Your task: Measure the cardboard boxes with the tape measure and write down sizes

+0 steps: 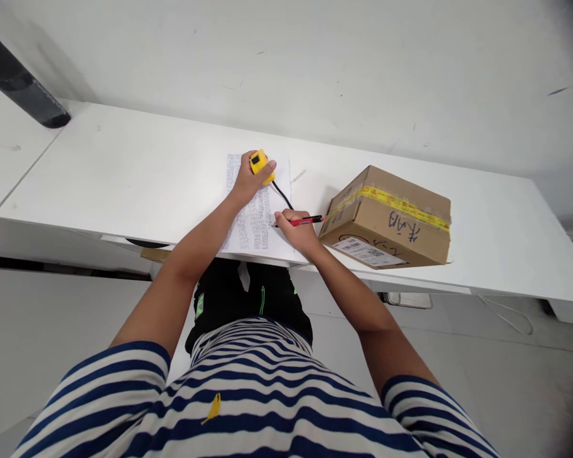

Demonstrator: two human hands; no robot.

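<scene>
My left hand [251, 180] is closed around a yellow tape measure [262, 166] with a black patch on its case, above the upper part of a sheet of paper [253, 230]. A black wrist strap [282, 194] runs from the tape measure down toward my right hand [298, 229]. That hand grips a red and black pen [307, 221], its back end pointing right toward the cardboard box. Dense handwritten lines cover much of the paper. The pen's tip is near the writing; whether it touches the paper I cannot tell.
A taped cardboard box [405, 222] with a label and black marker writing stands right of the paper, close to the front edge. The white table [138, 172] runs along a pale wall [315, 70]. A dark post [23, 79] rises at the far left.
</scene>
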